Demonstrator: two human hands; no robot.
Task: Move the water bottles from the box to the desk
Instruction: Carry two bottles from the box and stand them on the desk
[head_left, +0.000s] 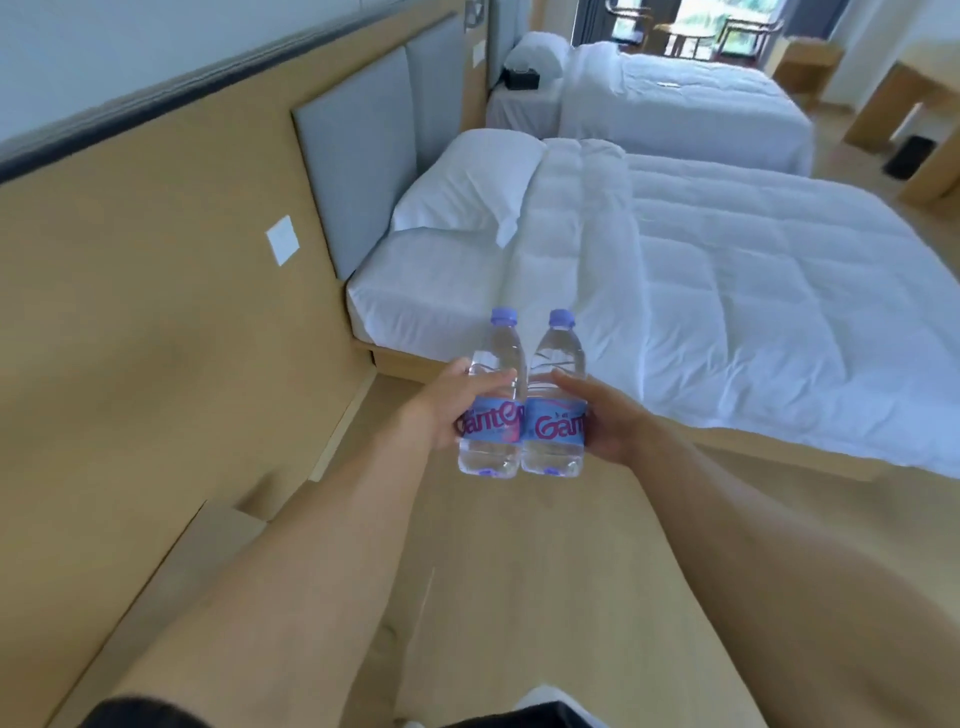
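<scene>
Fingers: left hand (441, 410) wraps the left bottle (493, 400); right hand (608, 421) wraps the right bottle (556, 400).
Bottles: upright, caps up, touching side by side, carried in the air over the floor (519, 571), short of the near bed (701, 291).
Axis: vertical, ready to set down standing.
Surface: a wooden desk-like piece (893, 93) stands far right, beyond the near bed; likely the goal.
Box: not visible.

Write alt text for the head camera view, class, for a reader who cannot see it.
A person's left hand and right hand each grip a clear plastic water bottle with a purple cap, the left bottle and right bottle upright and side by side above a wooden floor. Two white-quilted beds lie beyond.
</scene>
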